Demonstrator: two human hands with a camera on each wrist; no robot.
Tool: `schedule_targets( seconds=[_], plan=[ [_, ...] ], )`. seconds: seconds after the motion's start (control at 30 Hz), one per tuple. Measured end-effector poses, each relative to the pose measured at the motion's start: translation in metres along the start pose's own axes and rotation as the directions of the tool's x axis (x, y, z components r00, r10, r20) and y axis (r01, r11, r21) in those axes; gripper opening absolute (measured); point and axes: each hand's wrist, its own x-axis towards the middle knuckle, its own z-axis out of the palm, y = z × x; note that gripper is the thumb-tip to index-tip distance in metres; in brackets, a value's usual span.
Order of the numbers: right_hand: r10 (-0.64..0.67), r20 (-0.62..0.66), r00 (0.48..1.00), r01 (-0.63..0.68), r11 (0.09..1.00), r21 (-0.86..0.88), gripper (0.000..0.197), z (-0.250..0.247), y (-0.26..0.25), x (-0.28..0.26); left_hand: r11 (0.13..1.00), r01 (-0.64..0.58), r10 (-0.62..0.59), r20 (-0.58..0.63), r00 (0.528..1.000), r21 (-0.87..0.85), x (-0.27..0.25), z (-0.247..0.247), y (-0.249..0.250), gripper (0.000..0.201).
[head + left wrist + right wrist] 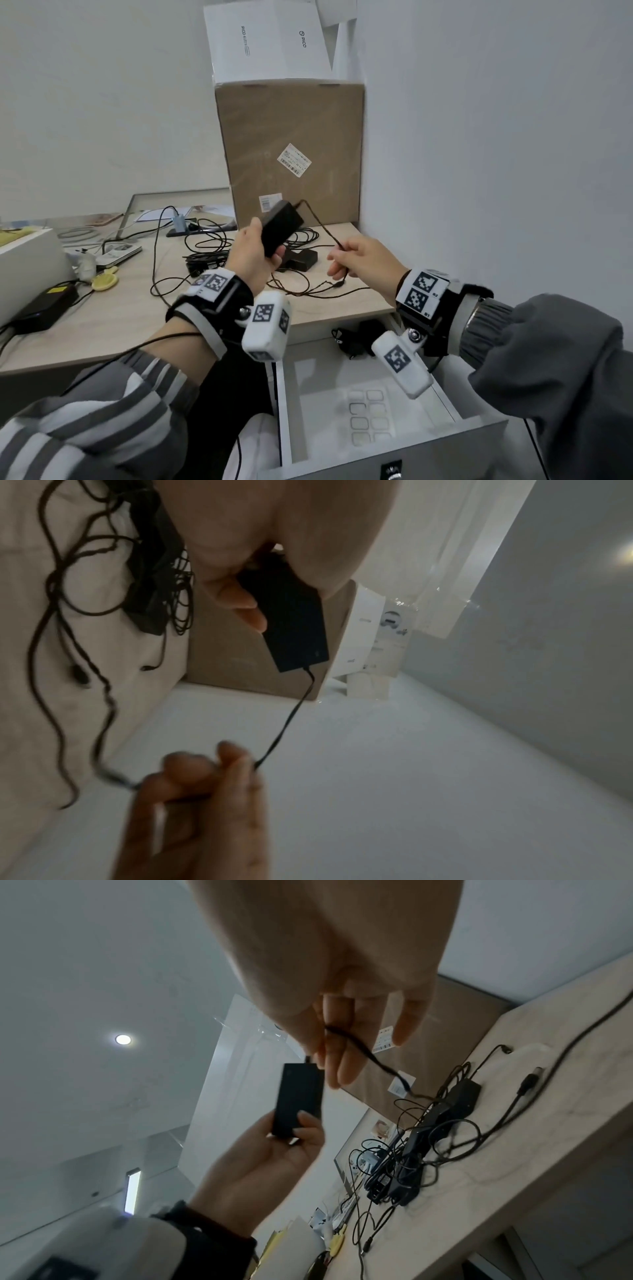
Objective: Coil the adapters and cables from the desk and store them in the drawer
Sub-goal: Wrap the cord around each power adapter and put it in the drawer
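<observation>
My left hand (255, 251) grips a black power adapter (279, 228) above the desk, its far end tilted up; the same adapter (296, 626) (298, 1096) shows in both wrist views. A thin dark cable (320, 222) runs from its far end to my right hand (363, 262), which pinches the cable (281, 729) between thumb and fingers (334, 1047). The rest of the cable trails down onto the desk (308, 289). Below my right wrist a white drawer (376, 407) stands open, with a black bundle (356, 337) at its back.
More black adapters and tangled cables (205, 253) lie on the wooden desk (120, 318). A large cardboard box (291, 150) stands in the corner with a white box (263, 37) on top. At the left sit a white case (30, 267), a black adapter (44, 308) and a yellow object (104, 281).
</observation>
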Motion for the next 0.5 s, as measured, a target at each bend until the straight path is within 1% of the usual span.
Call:
schedule_targets(
  seconds=[0.1,0.2,0.27,0.33,0.43,0.5],
  plan=[
    [-0.033,-0.020,0.999,0.032,0.998,-0.057,0.019,-0.007,-0.001,0.004,0.992,-0.087,0.084,-0.028,0.996,-0.097,0.004,-0.006,0.027,0.023],
    [-0.091,-0.149,0.985,0.070,0.987,-0.142,0.022,-0.024,-0.004,0.018,0.972,-0.200,0.191,-0.080,0.978,-0.121,0.006,-0.010,0.044,0.030],
    [-0.088,-0.227,0.970,0.054,0.987,-0.152,0.022,-0.038,-0.009,0.026,0.965,-0.235,0.224,-0.100,0.969,-0.116,0.003,-0.013,0.045,0.026],
    [-0.053,-0.217,0.975,0.012,0.983,-0.185,0.020,-0.049,-0.013,0.030,0.962,-0.244,0.231,-0.110,0.967,-0.122,0.003,-0.014,0.043,0.026],
    [0.027,-0.142,0.989,-0.070,0.951,-0.303,0.024,-0.056,-0.005,0.032,0.959,-0.264,0.251,-0.120,0.960,-0.103,0.002,-0.014,0.045,0.027],
    [0.056,-0.132,0.990,-0.098,0.937,-0.335,0.026,-0.055,0.003,0.033,0.958,-0.259,0.247,-0.105,0.963,-0.126,0.000,-0.013,0.046,0.022]
  ],
)
